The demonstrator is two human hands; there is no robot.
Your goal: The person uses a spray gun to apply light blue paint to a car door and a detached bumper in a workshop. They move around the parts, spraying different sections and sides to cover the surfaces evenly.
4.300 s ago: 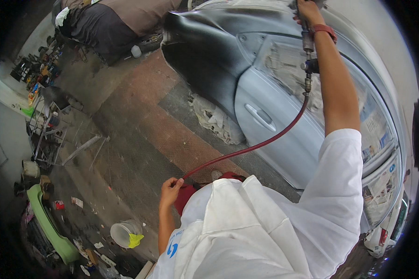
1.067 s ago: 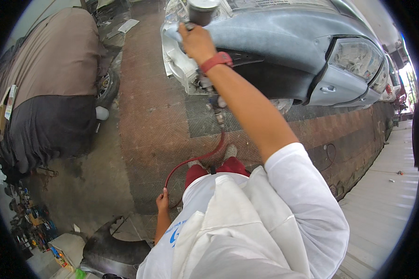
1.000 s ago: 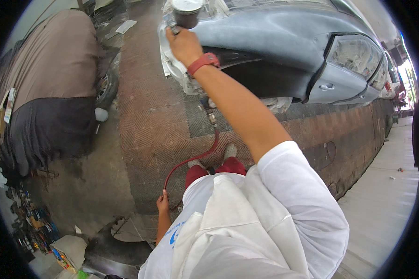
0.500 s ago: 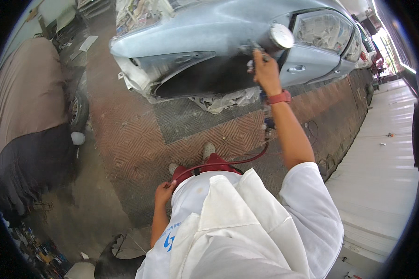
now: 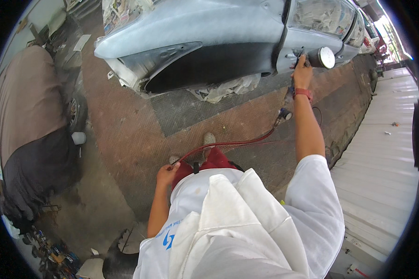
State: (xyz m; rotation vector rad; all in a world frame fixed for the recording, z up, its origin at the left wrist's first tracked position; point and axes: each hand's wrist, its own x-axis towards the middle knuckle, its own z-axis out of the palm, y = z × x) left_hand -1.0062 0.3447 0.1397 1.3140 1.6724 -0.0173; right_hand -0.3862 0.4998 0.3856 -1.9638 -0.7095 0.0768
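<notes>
Directly above the right hand (image 5: 303,74), wrapped round a spray gun (image 5: 316,58), upper right, lies the car door (image 5: 312,41), the left hand (image 5: 167,175) pinching a red hose (image 5: 233,143).

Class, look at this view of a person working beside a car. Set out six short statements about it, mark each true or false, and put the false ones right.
1. The right hand holds a spray gun. True.
2. The left hand is holding nothing. False: it holds a red hose.
3. The red wristband is on the left arm. False: it is on the right wrist.
4. Paper shows across a side window of the car. True.
5. The cloth at the far left is bright yellow. False: it is brown and dark grey.
6. The person's trousers are dark red. True.
</notes>
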